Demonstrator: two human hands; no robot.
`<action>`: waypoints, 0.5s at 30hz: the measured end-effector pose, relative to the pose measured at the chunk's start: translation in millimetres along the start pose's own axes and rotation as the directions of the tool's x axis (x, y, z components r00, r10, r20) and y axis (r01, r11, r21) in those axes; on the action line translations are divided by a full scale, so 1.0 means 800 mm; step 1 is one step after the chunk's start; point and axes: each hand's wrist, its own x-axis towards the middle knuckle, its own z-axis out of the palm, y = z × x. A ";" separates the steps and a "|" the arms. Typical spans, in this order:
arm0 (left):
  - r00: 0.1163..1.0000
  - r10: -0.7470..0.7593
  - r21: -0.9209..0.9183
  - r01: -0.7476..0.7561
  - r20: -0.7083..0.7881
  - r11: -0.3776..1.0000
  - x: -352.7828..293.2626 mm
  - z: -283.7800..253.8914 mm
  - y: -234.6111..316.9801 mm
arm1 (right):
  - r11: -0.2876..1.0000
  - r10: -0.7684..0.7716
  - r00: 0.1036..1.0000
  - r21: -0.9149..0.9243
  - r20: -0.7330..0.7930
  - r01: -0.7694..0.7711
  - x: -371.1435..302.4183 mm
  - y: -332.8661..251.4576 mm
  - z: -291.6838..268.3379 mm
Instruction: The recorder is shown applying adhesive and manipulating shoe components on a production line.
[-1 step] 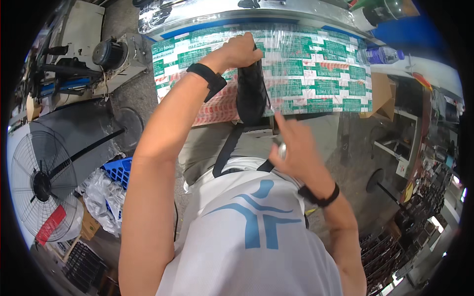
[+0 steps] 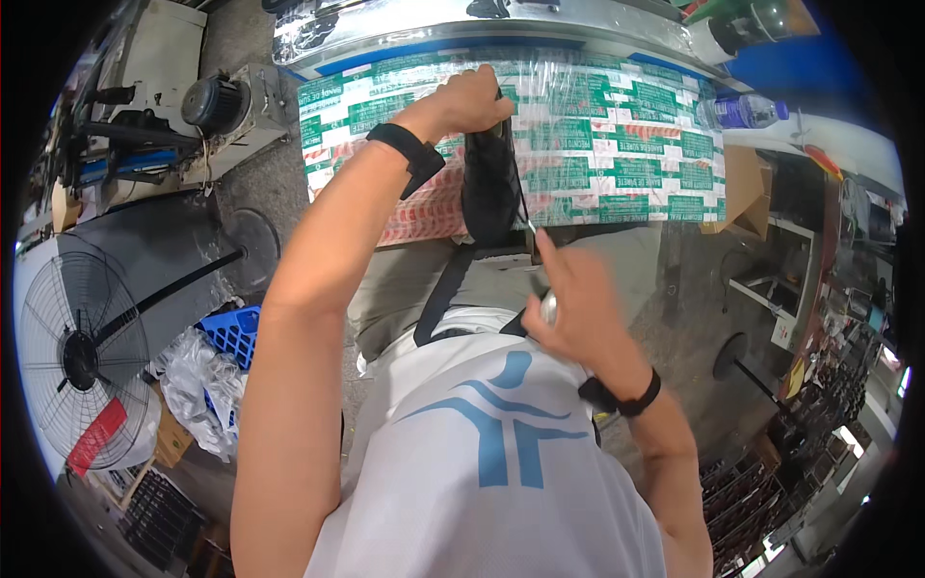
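My left hand (image 2: 472, 101) grips a black shoe (image 2: 489, 183) at its far end, fingers closed round it. The shoe's rounded end points toward me over the near edge of the taped work surface (image 2: 597, 144). Close to that end on the right, my right hand (image 2: 583, 299) is closed on a thin tool (image 2: 530, 225) with a pale metal tip and a rounded, silvery handle end; its exact kind I cannot make out. The index finger lies along the tool. Its tip is at the shoe's right edge, where a thin dark line runs along the side.
A bottle with a purple label (image 2: 747, 112) lies at the surface's right end, above a cardboard box (image 2: 747, 188). On the left stand a large fan (image 2: 82, 356), a motor (image 2: 214, 104) and a blue crate (image 2: 231, 337) with clear plastic.
My right hand has shifted slightly toward me, and the tool's pale tip now shows more clearly beside the shoe. My left hand keeps its grip on the shoe.
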 end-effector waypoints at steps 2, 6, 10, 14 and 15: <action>1.000 -0.009 -0.053 0.011 0.023 0.999 -0.002 -0.004 0.002 | 0.992 0.045 0.998 0.120 0.032 -0.048 -0.023 -0.014 -0.002; 0.997 0.011 0.047 -0.008 -0.077 0.999 -0.002 0.019 -0.010 | 0.953 0.084 0.996 0.291 0.025 -0.088 -0.025 -0.007 0.014; 0.989 -0.002 -0.120 -0.015 -0.147 0.993 -0.010 0.029 -0.010 | 0.959 0.027 0.996 0.283 -0.090 -0.001 0.041 0.020 0.035; 0.982 -0.091 -0.163 0.064 -0.167 0.984 -0.015 0.035 -0.002 | 0.984 -0.115 0.971 0.110 -0.211 0.141 0.081 0.040 0.060; 0.970 -0.047 -0.152 0.010 -0.240 0.988 -0.015 0.037 -0.006 | 0.984 -0.126 0.976 0.106 -0.180 0.146 0.080 0.042 0.060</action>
